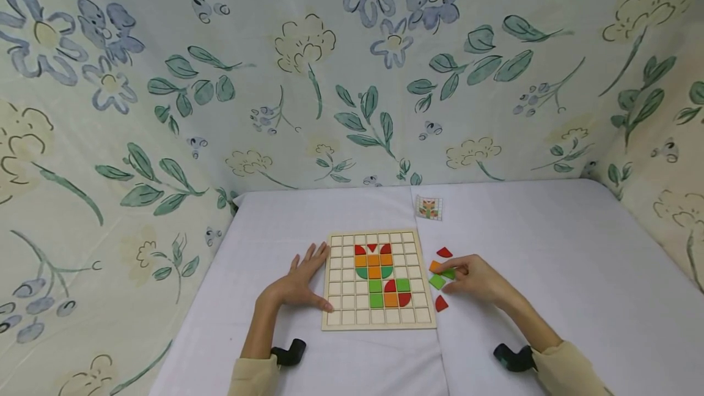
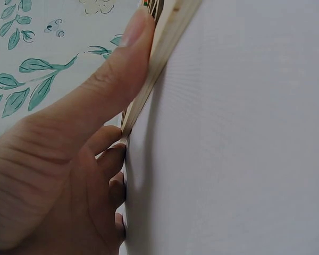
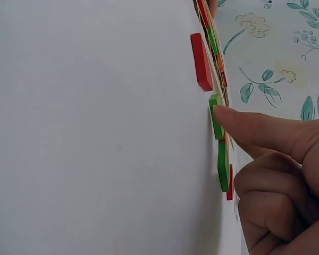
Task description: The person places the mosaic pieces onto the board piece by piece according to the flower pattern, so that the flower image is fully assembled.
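A pale wooden grid board [image 1: 379,327] bears red, orange and green tiles arranged in its cells. Along its left edge lies my left hand [image 1: 297,285], fingers spread, with the thumb [image 2: 130,50] against the board's side in the left wrist view. Just right of the board, my right hand [image 1: 477,280] pinches a light green square tile [image 1: 437,282] between thumb and index finger. The thumb [image 3: 244,119] touches that tile's end in the right wrist view; its index fingertip is hidden there. An orange tile [image 1: 434,266] and another green tile [image 1: 450,274] lie under my right fingers.
A red quarter-circle tile [image 1: 444,252] lies beyond my right hand and another red tile [image 1: 442,303] lies nearer. Behind the board is a small picture card [image 1: 429,208] with a coloured pattern. White cloth [image 1: 528,231] covers the table; a floral curtain [image 1: 352,78] hangs behind.
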A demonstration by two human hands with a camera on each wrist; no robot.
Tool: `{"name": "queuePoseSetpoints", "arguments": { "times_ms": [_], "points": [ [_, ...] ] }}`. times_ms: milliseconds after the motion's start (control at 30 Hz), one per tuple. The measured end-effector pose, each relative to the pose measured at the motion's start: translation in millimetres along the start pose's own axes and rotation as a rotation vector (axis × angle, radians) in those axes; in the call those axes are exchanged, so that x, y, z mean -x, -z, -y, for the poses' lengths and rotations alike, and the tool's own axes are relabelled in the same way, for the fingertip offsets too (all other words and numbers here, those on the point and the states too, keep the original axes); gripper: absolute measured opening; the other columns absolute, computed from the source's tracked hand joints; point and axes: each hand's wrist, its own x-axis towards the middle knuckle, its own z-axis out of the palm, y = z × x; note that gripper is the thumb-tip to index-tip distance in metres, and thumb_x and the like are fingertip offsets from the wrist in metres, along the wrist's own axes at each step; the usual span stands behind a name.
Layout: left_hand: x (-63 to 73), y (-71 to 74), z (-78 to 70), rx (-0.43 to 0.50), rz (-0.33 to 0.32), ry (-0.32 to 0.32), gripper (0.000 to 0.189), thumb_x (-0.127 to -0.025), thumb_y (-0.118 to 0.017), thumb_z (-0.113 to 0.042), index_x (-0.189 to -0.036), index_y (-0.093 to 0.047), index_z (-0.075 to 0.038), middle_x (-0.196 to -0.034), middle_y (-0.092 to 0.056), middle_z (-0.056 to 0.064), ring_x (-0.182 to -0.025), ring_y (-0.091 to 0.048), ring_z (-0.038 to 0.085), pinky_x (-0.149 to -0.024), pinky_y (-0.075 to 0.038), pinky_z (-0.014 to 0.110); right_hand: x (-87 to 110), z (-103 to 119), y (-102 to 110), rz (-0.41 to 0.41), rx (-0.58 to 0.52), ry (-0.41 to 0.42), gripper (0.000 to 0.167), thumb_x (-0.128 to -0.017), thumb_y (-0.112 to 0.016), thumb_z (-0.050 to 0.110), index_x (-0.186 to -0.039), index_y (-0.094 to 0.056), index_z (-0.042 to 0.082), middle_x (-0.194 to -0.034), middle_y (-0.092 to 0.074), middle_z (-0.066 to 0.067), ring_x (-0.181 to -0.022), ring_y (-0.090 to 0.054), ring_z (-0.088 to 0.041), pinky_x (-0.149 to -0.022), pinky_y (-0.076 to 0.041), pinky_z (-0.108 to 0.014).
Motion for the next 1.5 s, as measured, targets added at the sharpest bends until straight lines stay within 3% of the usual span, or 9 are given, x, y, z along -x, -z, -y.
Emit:
{"name": "queuePoseSetpoints", "arguments": {
  "times_ms": [400,833,1100,1500],
  "points": [
    [0.0,0.5,0.4,-0.008,0.002,-0.005,0.137,-0.063,-0.098,-0.046,-0.167,-0.015,-0.012,-0.176,-0.007,0.005,-0.164,0.005,0.032,-0.132,0.005,0.061,-1.9,0.6,-3.0,-0.033,0.052,-0.054,0.027,-0.079,-0.088,0.012,-0.105,-0.077,0.008,-0.063,-0.033,0.002,-0.061,-0.033,-0.013,-0.054,-0.026,-0.023],
    [-1.4,-0.7,-0.5,-0.018,0.003,-0.007,0.136,-0.064,-0.098,-0.045,-0.167,-0.014,-0.012,-0.176,-0.008,0.005,-0.164,0.005,0.032,-0.132,0.004,0.062,3.3,3.9,-3.4,-0.058,0.058,-0.057,0.027,-0.078,-0.088,0.009,-0.103,-0.078,0.003,-0.059,-0.033,0.003,-0.059,-0.032,-0.012,-0.051,-0.027,-0.021],
    [-1.5,0.3,-0.9,-0.023,0.007,0.007,0.137,-0.063,-0.098,-0.046,-0.167,-0.014,-0.014,-0.176,-0.006,0.003,-0.164,0.006,0.03,-0.132,0.006,0.06,6.0,27.0,-23.4,-0.022,0.004,0.015,0.029,-0.079,-0.089,0.013,-0.104,-0.079,0.005,-0.057,-0.03,0.004,-0.055,-0.028,-0.011,-0.049,-0.023,-0.02],
    [-1.0,0.2,-0.4,-0.017,0.003,0.009,0.137,-0.064,-0.098,-0.045,-0.167,-0.014,-0.015,-0.176,-0.006,0.002,-0.164,0.006,0.03,-0.132,0.006,0.06,1.8,52.7,-80.0,0.143,-0.008,0.206,0.023,-0.077,-0.09,0.013,-0.098,-0.081,0.008,-0.054,-0.031,0.006,-0.049,-0.027,-0.007,-0.047,-0.022,-0.017]
  ]
}}
